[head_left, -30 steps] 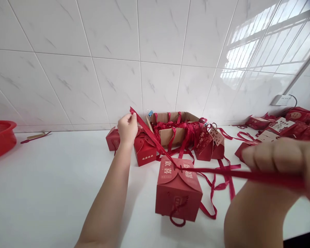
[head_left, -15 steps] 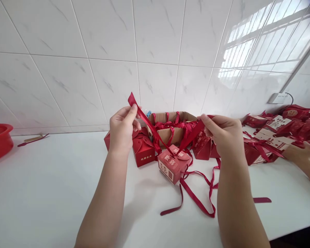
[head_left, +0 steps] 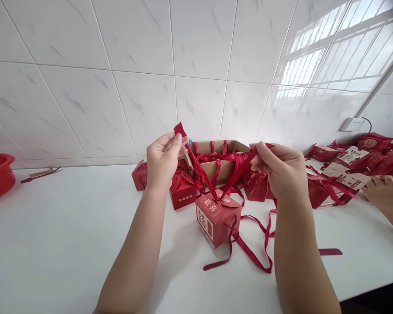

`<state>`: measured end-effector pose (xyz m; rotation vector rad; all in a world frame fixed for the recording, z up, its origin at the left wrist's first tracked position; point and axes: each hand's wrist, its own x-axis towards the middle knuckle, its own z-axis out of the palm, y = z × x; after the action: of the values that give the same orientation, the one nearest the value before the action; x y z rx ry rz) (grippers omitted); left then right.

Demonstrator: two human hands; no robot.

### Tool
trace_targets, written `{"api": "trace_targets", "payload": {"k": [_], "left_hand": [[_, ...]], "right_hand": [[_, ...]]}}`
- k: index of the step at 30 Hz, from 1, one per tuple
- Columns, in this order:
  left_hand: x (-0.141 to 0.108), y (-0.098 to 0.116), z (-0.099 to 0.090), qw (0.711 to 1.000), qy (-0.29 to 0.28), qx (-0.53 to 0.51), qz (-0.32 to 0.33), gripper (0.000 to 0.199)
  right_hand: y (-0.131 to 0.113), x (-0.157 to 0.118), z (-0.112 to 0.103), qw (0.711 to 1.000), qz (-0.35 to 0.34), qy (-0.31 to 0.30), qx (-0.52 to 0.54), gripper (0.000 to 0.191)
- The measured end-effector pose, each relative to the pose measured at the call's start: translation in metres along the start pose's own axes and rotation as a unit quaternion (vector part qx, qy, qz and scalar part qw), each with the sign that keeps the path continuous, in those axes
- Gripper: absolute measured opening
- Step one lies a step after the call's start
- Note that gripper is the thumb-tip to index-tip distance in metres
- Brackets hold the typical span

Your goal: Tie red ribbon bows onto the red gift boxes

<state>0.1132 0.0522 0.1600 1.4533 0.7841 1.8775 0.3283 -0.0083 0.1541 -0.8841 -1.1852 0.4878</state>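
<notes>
My left hand [head_left: 165, 159] pinches one end of a red ribbon [head_left: 203, 173], and its tip sticks up past the thumb. The other end is pinched in my right hand [head_left: 278, 165]. Both strands run down in a V to the top of a red gift box [head_left: 218, 220] printed with pale characters. The box is tilted, and whether it touches the table I cannot tell. From its side a thin dark red strap [head_left: 221, 261] hangs down, its rounded end on the table.
Behind stands a cardboard box [head_left: 216, 172] full of ribbons, with red boxes [head_left: 183, 189] beside it. A red plastic basin [head_left: 0, 176] is at the left. More red boxes [head_left: 376, 157] pile up at the right, near another person's hand [head_left: 384, 196]. Loose ribbon [head_left: 253, 257] lies on the white table.
My left hand has moved right, closer to my right hand. The gift box has turned and appears larger. The other person's hand at the right has changed its pose.
</notes>
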Motion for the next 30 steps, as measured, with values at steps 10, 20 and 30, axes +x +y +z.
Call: {"api": "trace_targets", "payload": {"k": [10,20,30], "left_hand": [[-0.009,0.002,-0.011,0.882,-0.344,0.322,-0.024,0.046],[-0.076,-0.052,0.021,0.794,-0.456,0.389,-0.101,0.039],[-0.071,-0.054,0.015,0.796,-0.448,0.394,-0.108,0.044]], "right_hand": [[0.003,0.001,-0.001,0.994,0.020,-0.086,-0.069,0.033],[-0.017,-0.006,-0.004,0.987,-0.002,-0.125,-0.101,0.033],[-0.023,-0.004,-0.023,0.989,-0.006,-0.092,-0.117,0.036]]}}
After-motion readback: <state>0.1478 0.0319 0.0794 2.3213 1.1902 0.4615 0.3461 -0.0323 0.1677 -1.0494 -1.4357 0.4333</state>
